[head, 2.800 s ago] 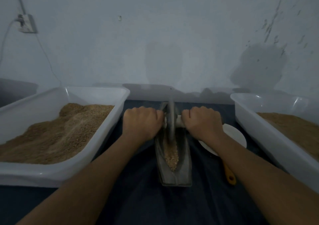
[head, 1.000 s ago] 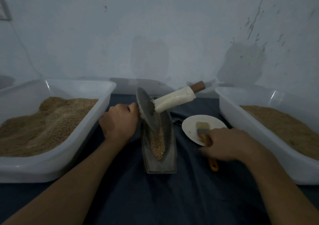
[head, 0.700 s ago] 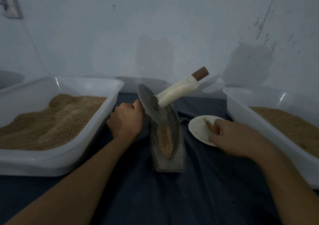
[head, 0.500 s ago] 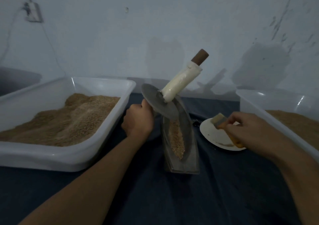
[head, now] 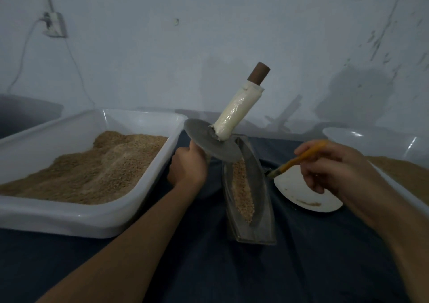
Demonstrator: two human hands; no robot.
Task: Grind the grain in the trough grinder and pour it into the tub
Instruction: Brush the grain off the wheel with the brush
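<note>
Both hands are busy: left hand [head: 188, 165] grips the tilted grinding wheel [head: 212, 143], right hand [head: 334, 168] pinches a brush [head: 294, 160] just right of the trough [head: 249, 193], whose long axis runs away from the person.

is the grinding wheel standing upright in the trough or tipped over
Tipped. The left hand holds the grinding wheel tilted, its disc nearly flat above the trough, wrapped handle pointing up.

Left hand [head: 188, 166] was curled tight around the lower handle with the forearm stretched forward. Right hand [head: 334, 165] hung raised, fingers [head: 312, 150] pinching the brush handle, I think.
</note>
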